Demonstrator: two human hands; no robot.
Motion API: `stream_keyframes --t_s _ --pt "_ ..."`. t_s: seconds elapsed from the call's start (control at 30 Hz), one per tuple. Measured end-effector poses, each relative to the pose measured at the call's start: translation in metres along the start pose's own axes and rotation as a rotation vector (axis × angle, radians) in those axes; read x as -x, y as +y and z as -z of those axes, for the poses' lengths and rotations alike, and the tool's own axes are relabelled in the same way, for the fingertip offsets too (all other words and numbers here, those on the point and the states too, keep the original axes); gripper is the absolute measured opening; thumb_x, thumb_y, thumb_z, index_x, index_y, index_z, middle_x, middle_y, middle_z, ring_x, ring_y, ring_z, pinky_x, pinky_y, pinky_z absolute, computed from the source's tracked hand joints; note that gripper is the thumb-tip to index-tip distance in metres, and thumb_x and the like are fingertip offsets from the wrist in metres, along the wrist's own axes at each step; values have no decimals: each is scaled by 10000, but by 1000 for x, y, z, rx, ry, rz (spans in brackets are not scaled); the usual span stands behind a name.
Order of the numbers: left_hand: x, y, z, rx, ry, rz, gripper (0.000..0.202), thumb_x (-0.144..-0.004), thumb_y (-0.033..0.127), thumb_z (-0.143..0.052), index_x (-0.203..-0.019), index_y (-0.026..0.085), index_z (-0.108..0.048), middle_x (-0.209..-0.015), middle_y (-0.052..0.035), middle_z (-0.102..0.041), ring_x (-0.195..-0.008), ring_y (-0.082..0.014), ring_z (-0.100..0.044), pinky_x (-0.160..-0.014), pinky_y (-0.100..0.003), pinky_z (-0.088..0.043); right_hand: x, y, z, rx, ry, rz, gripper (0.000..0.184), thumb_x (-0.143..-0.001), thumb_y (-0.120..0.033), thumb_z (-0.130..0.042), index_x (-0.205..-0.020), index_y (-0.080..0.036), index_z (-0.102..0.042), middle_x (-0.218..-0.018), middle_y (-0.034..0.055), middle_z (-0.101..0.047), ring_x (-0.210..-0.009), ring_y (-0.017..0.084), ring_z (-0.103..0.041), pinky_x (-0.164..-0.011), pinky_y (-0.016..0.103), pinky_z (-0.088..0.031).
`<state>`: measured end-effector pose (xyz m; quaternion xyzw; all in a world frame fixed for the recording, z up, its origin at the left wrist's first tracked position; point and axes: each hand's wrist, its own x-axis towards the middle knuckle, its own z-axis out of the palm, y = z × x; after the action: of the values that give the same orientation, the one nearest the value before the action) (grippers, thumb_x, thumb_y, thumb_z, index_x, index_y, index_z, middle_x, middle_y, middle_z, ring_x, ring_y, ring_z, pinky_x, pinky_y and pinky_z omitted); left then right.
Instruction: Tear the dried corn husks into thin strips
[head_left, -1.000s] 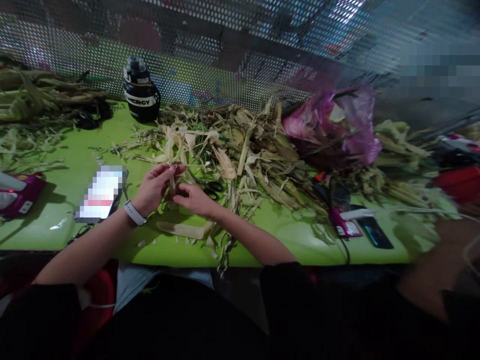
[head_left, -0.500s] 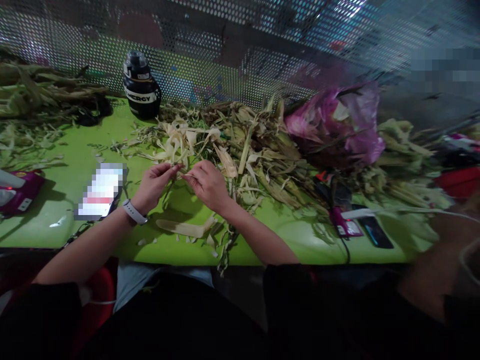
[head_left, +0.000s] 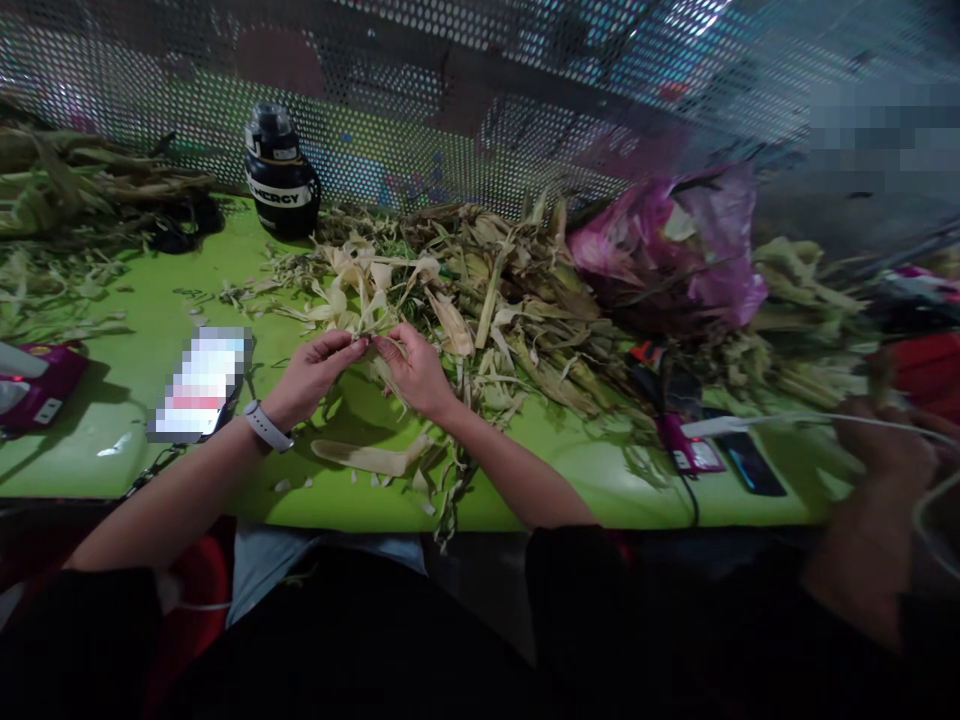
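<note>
My left hand pinches the base of a bundle of pale corn husk strips, which fan out beyond the fingers. Close against it, my right hand has thumb and fingers closed on the same husk, with a thin strip trailing below. The fingertips of both hands nearly meet, and they cover the spot being gripped. On the table nearer to me lies a flat, pale husk piece with small scraps around it. A large heap of dry husks spreads behind and right of my hands.
A black bottle stands at the back of the green table. Left of my arm lies a phone. To the right are a pink plastic bag, a purple device, another phone and a co-worker's arm.
My right hand has closed in on the left and turned slightly, bringing the fingertips together. A husk strip now hangs below it. The co-worker's hand at the right has moved.
</note>
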<state>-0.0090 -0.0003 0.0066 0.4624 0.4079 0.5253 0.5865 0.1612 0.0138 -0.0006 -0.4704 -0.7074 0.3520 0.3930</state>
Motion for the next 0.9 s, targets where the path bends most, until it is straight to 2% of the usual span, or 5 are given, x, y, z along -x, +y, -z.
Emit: stream_keyframes --t_s 0.1,0.27,0.47,0.77,0.9 --pt "-1 -3 3 -99 -38 -38 248 -715 425 -800 -751 184 -756 -752 -26 -639 -729 -135 -551 -676 -249 -463 0 0 -1 41 36 -10 457 -920 -663 -395 -909 -223 -517 -659 -21 -543 -510 125 -529 -528 261 -401" --pt "-1 -10 6 -94 -159 72 258 -744 416 -778 -805 166 -756 -759 -23 -658 -708 -120 -576 -716 -261 -471 -3 3 -2 253 153 84 502 -937 -667 -330 -885 -208 -524 -690 4 -573 -633 153 -545 -641 273 -393" --pt "2 -5 0 -58 -122 104 298 -704 433 -807 -790 154 -748 -760 -25 -674 -719 -127 -601 -736 -275 -487 -1 8 -9 309 121 46 466 -959 -621 -330 -955 -200 -530 -722 22 -611 -598 154 -545 -616 271 -348" --pt "-3 -15 5 -102 -47 54 324 -684 449 -818 -819 160 -759 -761 -38 -700 -685 -128 -621 -679 -261 -497 -8 8 -7 72 131 -29 451 -909 -622 -448 -936 -184 -551 -801 25 -647 -667 139 -567 -656 271 -406" --pt "-6 -13 6 -59 11 33 341 -650 451 -839 -786 153 -740 -746 -28 -687 -659 -113 -607 -683 -255 -514 -9 10 -6 -64 66 -96 610 -818 -641 -587 -1196 -170 -506 -855 35 -667 -685 146 -607 -651 276 -457"
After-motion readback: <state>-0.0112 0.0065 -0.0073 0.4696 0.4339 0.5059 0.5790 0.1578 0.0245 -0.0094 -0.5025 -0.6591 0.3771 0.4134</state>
